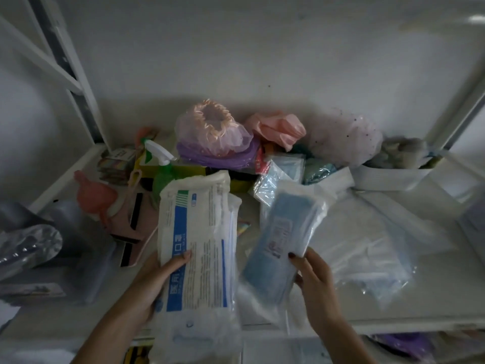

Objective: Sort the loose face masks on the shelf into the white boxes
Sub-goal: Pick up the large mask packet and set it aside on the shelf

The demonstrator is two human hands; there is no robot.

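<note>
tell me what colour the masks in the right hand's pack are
Blue masks, in a clear bag; head view.

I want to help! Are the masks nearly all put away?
Not yet. No mask visibly sits in a white box. The left hand holds a white mask pack, the right hand a blue mask pack. More bagged masks lie on the shelf.

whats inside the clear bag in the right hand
The clear bag, held by the right hand, holds a stack of blue masks. Their count and underside stay hidden.
</note>
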